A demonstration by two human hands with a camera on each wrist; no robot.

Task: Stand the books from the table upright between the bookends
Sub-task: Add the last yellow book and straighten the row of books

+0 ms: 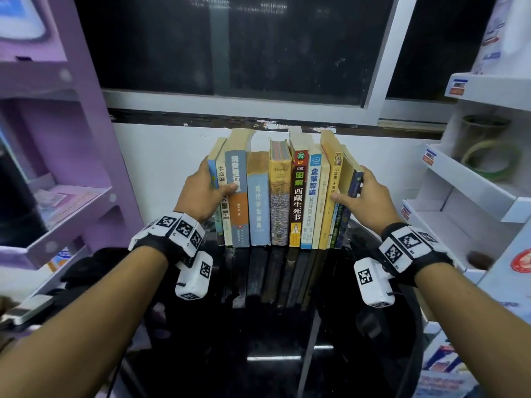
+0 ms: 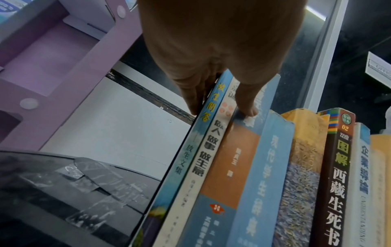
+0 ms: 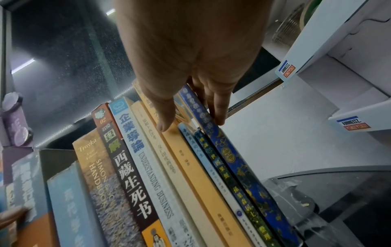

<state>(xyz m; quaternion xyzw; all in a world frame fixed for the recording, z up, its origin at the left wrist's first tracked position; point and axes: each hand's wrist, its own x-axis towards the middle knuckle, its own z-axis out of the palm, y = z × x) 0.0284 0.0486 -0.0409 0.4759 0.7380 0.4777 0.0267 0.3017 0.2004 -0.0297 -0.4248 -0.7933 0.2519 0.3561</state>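
Note:
A row of several books (image 1: 278, 196) stands upright, spines toward me, on a glossy black table (image 1: 273, 326). My left hand (image 1: 214, 182) is at the row's left end. Its straight fingers (image 2: 190, 100) press the outer cover of the light blue end book (image 2: 190, 158), and the thumb lies across the spines. My right hand (image 1: 349, 185) mirrors it at the right end: fingers (image 3: 219, 115) flat on the dark blue patterned book (image 3: 243, 167), thumb on a yellow spine. A clear plastic piece (image 3: 296, 200) lies by that book's foot. I cannot make out bookends for certain.
A purple shelf unit (image 1: 71, 196) stands close on the left. On the right is a white shelf unit (image 1: 474, 182) holding tape rolls (image 1: 491, 159). A white wall and dark window (image 1: 230, 53) are right behind the books. Black cloth (image 1: 92, 271) lies at the table's left.

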